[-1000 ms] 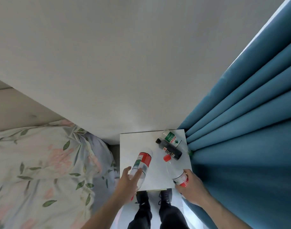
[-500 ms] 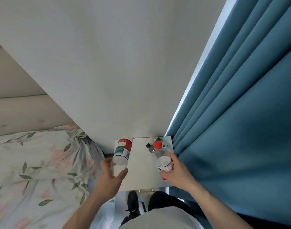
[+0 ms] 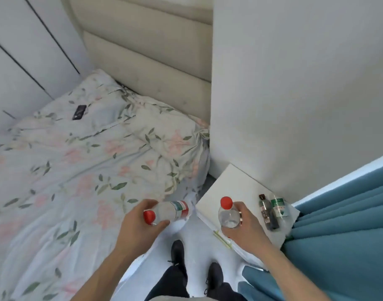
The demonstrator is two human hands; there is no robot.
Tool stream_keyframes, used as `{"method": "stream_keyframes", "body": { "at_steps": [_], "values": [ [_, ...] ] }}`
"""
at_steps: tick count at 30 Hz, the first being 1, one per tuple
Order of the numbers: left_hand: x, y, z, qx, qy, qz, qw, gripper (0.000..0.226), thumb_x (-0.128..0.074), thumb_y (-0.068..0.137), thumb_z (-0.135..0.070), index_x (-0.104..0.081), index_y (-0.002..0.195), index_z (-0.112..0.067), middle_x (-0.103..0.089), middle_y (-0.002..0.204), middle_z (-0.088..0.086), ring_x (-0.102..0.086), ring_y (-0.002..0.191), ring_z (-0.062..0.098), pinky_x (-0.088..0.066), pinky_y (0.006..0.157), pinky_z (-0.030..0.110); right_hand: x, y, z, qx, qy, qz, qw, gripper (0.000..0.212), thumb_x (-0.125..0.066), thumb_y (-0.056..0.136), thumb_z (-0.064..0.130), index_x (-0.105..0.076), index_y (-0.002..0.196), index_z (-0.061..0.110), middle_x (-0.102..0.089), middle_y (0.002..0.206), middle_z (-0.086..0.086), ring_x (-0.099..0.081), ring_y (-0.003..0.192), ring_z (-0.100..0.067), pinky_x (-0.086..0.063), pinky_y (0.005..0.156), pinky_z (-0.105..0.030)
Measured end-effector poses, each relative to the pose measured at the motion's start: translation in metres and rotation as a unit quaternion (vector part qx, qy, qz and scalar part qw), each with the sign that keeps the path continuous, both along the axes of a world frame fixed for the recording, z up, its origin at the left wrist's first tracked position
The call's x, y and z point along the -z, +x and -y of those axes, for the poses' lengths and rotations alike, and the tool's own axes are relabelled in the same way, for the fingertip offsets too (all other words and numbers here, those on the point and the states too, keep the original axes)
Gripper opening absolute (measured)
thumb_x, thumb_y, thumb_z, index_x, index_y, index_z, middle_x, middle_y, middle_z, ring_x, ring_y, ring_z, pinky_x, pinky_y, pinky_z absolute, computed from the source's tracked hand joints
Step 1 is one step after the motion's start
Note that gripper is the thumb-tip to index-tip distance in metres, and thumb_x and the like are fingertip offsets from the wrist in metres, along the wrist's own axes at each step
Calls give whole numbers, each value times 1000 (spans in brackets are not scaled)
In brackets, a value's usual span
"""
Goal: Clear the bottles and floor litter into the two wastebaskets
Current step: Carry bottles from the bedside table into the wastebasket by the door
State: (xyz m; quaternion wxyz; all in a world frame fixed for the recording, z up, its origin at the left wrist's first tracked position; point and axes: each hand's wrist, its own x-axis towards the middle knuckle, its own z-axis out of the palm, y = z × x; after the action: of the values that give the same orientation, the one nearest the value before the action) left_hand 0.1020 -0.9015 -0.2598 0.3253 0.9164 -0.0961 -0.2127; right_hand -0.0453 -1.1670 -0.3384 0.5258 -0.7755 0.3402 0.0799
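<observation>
Each hand grips a clear red-capped bottle: left hand (image 3: 140, 224) holds one bottle (image 3: 168, 211) sideways beside the tabletop (image 3: 229, 185), right hand (image 3: 245, 227) one upright bottle (image 3: 228, 213) above it. Keep both grips firm while turning to find the wastebaskets, unseen here; two bottles (image 3: 271, 211) remain on the tabletop.

Bare floor (image 3: 199, 242) runs between the bed (image 3: 77, 170) at 9 o'clock and the white tabletop (image 3: 234, 187) at 2 o'clock. The wall (image 3: 295, 83) at 12 o'clock and the blue curtain (image 3: 342, 224) at 3 o'clock hem the tabletop in. 2 bottles (image 3: 271, 210) lie at its curtain edge; its near half is bare.
</observation>
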Motion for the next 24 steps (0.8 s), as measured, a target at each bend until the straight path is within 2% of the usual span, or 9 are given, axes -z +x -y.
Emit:
{"method": "stream_keyframes", "body": {
  "at_steps": [2, 5, 7, 9, 12, 13, 16, 19, 24],
  "values": [
    [-4, -18, -37, -59, -13, 3, 998, 53, -90, 70, -35, -61, 114, -38, -66, 88, -18, -62, 69, 1, -43, 63, 13, -9, 13, -29, -63, 14, 9, 998, 49, -81, 65, 26, -52, 103, 39, -69, 90, 11, -68, 76, -9, -59, 70, -32],
    [-6, -45, -96, -148, -24, 11, 989, 53, -89, 68, -35, -60, 112, -40, -65, 85, -14, -61, 66, 6, -48, 65, 21, -24, 35, -82, -156, 22, 32, 987, 47, -84, 66, 24, -58, 102, 38, -68, 97, 11, -67, 82, -6, -58, 67, -24],
    [-7, -65, -138, -209, -39, 15, 977, 51, -88, 66, -36, -60, 109, -41, -64, 77, -10, -60, 62, 9, -54, 65, 27, -31, 49, -121, -222, 12, 48, 974, 34, -81, 69, 23, -60, 94, 31, -68, 92, 4, -68, 83, -15, -60, 72, -35],
    [-9, -87, -184, -263, -54, 20, 963, 49, -88, 66, -35, -61, 107, -42, -62, 71, -8, -58, 59, 9, -53, 62, 25, -37, 62, -166, -291, -2, 53, 955, 32, -81, 70, 29, -60, 94, 26, -68, 92, 1, -68, 83, -18, -60, 76, -42],
    [-13, -121, -257, -330, -68, 25, 941, 48, -88, 67, -36, -61, 105, -43, -61, 73, -7, -56, 59, 8, -47, 58, 20, -46, 74, -244, -363, 7, 58, 930, 43, -85, 71, 32, -59, 106, 34, -68, 100, 9, -66, 87, -3, -56, 72, -18],
    [-13, -133, -284, -352, -73, 31, 933, 48, -89, 66, -37, -62, 105, -44, -61, 76, -8, -57, 60, 7, -46, 59, 20, -50, 77, -274, -386, 8, 69, 920, 47, -86, 71, 36, -58, 109, 39, -68, 102, 13, -64, 90, 1, -54, 73, -16],
    [-17, -169, -364, -398, -83, 45, 913, 48, -88, 66, -37, -63, 106, -44, -61, 82, -14, -57, 64, 5, -46, 65, 19, -56, 79, -370, -469, 8, 89, 879, 51, -85, 72, 43, -53, 110, 52, -65, 108, 26, -60, 99, 9, -49, 81, -18],
    [-26, -201, -441, -438, -81, 60, 893, 48, -87, 69, -37, -62, 110, -44, -60, 80, -19, -56, 68, 0, -42, 67, 15, -63, 71, -469, -523, 20, 103, 846, 50, -86, 73, 39, -54, 109, 53, -63, 106, 32, -59, 99, 12, -47, 83, -20],
    [-34, -261, -546, -532, -81, 91, 838, 55, -86, 71, -36, -61, 120, -45, -65, 93, -18, -60, 70, -2, -47, 68, 15, -78, 49, -607, -605, 23, 138, 784, 52, -85, 74, 37, -50, 108, 53, -59, 115, 22, -52, 103, 15, -43, 79, -13]
  ]
}}
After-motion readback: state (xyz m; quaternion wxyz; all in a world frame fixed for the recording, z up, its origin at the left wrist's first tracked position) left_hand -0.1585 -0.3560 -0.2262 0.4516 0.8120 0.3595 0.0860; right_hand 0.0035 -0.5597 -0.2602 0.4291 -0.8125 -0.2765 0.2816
